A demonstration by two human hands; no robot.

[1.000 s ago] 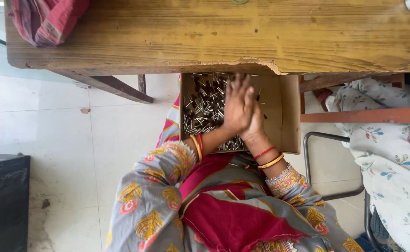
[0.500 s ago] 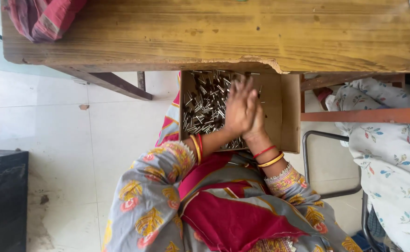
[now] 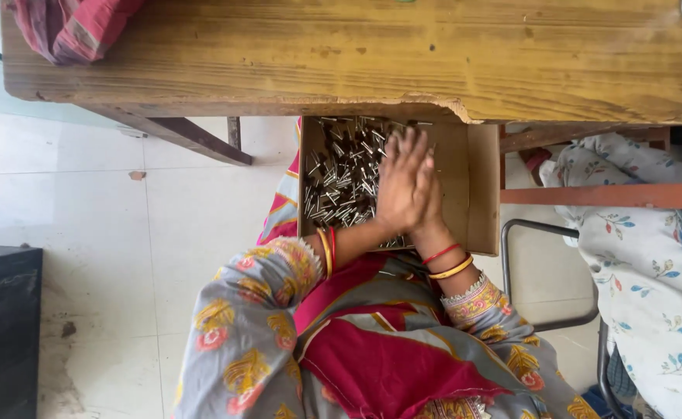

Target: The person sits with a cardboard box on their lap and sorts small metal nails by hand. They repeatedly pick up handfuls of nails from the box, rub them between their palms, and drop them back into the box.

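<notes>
While the brown cardboard box (image 3: 477, 186) of small metal pins (image 3: 341, 174) rests on her lap under the wooden surface (image 3: 356, 54), both hands, left hand (image 3: 399, 186) and right hand (image 3: 432, 203), press flat together above it, and whether they hold anything I cannot tell.

left hand (image 3: 400, 185) palm pressed flat against right hand (image 3: 431, 203) | fingers straight, pointing away from the body | wrists close, bangles on both | forearms angled in from either side
</notes>
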